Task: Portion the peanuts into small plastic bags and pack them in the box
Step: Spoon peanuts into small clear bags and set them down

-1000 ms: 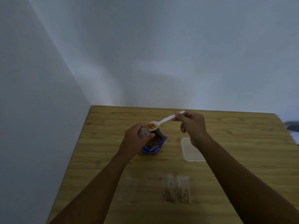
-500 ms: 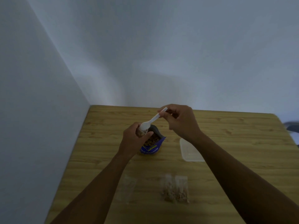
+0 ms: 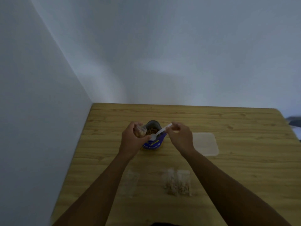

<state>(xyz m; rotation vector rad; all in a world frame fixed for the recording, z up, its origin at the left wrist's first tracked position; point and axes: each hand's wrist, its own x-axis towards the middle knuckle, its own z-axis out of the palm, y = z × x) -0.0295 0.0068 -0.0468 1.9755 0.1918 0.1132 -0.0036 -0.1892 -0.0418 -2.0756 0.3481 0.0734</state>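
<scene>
An open blue peanut pouch (image 3: 153, 144) stands mid-table, peanuts showing in its mouth. My left hand (image 3: 132, 141) holds a small clear plastic bag (image 3: 140, 131) with peanuts in it, just left of the pouch. My right hand (image 3: 180, 138) pinches the handle of a white plastic spoon (image 3: 160, 132), whose bowl points down-left over the pouch's front rim, near my left fingers. Two filled small bags (image 3: 178, 183) lie side by side near me. An empty clear bag (image 3: 130, 181) lies to their left. A translucent plastic box (image 3: 205, 143) sits right of my right hand.
The wooden table (image 3: 244, 168) stands in a corner, with white walls along its left and far edges. A dark object (image 3: 295, 122) shows past the table's right edge.
The spoon tipped its peanuts into the small bag, then swung down and right; its bowl is now over the pouch. My left hand lowered slightly with the bag.
</scene>
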